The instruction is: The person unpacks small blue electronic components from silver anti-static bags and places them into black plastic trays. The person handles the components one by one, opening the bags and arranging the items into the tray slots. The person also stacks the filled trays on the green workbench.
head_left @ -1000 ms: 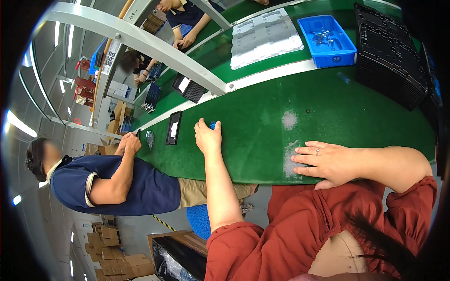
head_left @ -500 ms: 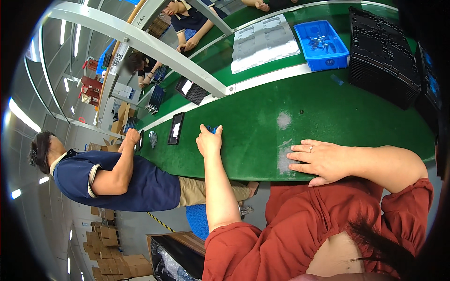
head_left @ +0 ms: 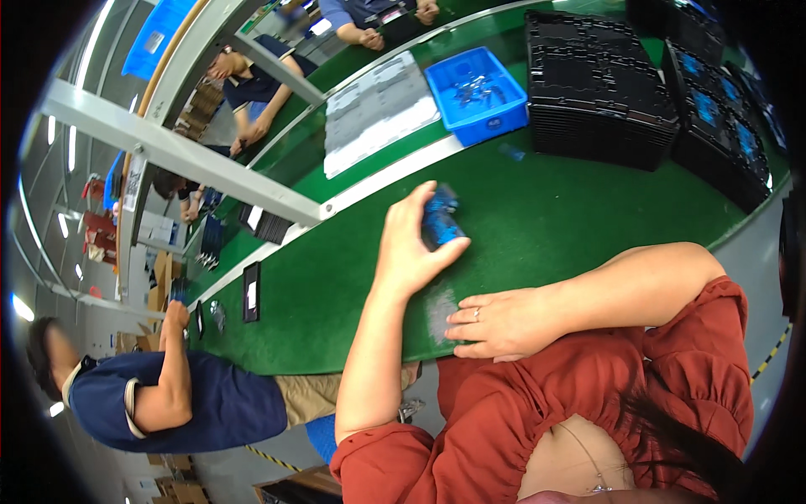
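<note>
My left hand (head_left: 410, 245) is closed around a small dark object with a shiny blue face (head_left: 442, 220), held between thumb and fingers over the green table (head_left: 554, 214). Motion blur keeps me from telling its exact kind. Lower and to the right, my right hand (head_left: 508, 323) lies flat at the table's near edge, fingers stretched out and holding nothing. Its fingertips reach a worn, greyish patch (head_left: 440, 315) of the surface.
A blue bin (head_left: 483, 126) with small clear pieces stands beyond my hands, beside a white moulded tray (head_left: 378, 118). Stacked black trays (head_left: 596, 92) rise at the far right. A grey metal post (head_left: 210, 172) crosses the left. A co-worker in navy (head_left: 201, 391) stands at left; others sit opposite.
My left hand has come nearer to my right hand, bringing the blue-faced object along, now more visible. The view has turned rightward. My right hand still rests flat on the table.
</note>
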Available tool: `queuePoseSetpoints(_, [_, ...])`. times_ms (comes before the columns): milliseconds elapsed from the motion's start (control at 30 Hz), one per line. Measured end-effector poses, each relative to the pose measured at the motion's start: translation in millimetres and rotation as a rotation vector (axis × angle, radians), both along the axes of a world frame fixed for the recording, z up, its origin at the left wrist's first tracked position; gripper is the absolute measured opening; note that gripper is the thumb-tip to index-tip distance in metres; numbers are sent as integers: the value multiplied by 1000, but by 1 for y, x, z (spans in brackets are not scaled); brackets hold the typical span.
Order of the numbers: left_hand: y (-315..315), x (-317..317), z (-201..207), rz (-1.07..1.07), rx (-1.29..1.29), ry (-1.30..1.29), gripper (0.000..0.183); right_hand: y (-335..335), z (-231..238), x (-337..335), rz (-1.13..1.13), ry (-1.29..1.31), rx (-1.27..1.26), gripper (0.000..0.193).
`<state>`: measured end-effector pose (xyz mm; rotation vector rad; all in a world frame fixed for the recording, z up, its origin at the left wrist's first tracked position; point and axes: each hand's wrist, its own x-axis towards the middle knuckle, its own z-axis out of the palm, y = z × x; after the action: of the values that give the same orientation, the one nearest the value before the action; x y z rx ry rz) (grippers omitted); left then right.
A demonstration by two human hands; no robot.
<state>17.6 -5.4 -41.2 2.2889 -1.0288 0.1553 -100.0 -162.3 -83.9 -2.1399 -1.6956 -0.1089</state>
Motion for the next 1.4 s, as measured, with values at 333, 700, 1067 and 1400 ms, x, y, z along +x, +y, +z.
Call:
queuePoseSetpoints(333, [-56,11,-24,-201,95,16,90,3,-8,4,13,-77,0,40])
queuePoseSetpoints(700, [-56,18,-43,-275,12,74,71,7,-7,4,3,-24,-73,43])
queuePoseSetpoints(1067, [-58,21,-44,-252,-25,140,53,3,-11,2,-10,-57,-69,43])
queuePoseSetpoints(1400, [-113,44,-26,-2,145,6,30,3,-23,9,49,-4,43,41])
